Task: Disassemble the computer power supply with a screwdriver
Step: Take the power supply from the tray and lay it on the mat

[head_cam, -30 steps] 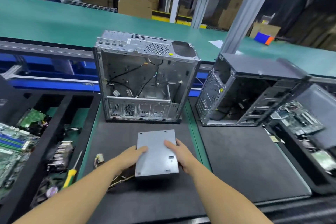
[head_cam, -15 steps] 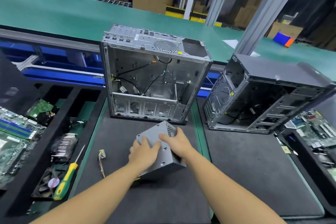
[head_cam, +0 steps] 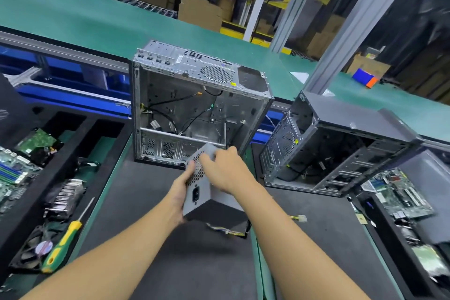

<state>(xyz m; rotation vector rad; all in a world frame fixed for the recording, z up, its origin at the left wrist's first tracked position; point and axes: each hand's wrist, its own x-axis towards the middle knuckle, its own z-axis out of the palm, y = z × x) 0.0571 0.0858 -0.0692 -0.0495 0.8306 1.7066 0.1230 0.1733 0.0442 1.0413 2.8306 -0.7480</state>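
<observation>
power supply: grey sheet-metal box, tipped up on a corner and held off the dark mat in the middle of the counter, right in front of the open case. The face toward the camera has a honeycomb vent grille up top and a black socket below it; the underside looks darker.
left hand: cups the left edge of the box, fingers curled onto the perforated face, thumb side hidden behind it, so clamped on the metal.
right hand: laid over the top right corner, fingers spread a bit and bent down over the grille, pressing on the box.
cables: yellow and black bundle trailing out under the box, a pale plug lying just to the right on the mat.
screwdriver: green and yellow handle, thin steel shaft, lying loose in the black tray on the left, well apart from both hands.
open case: bare silver steel, stamped holes, round fan mesh, loose black wires inside.
second case: darker grey, lying to the right, side open.
trays: circuit boards, a finned heatsink, a fan.
</observation>
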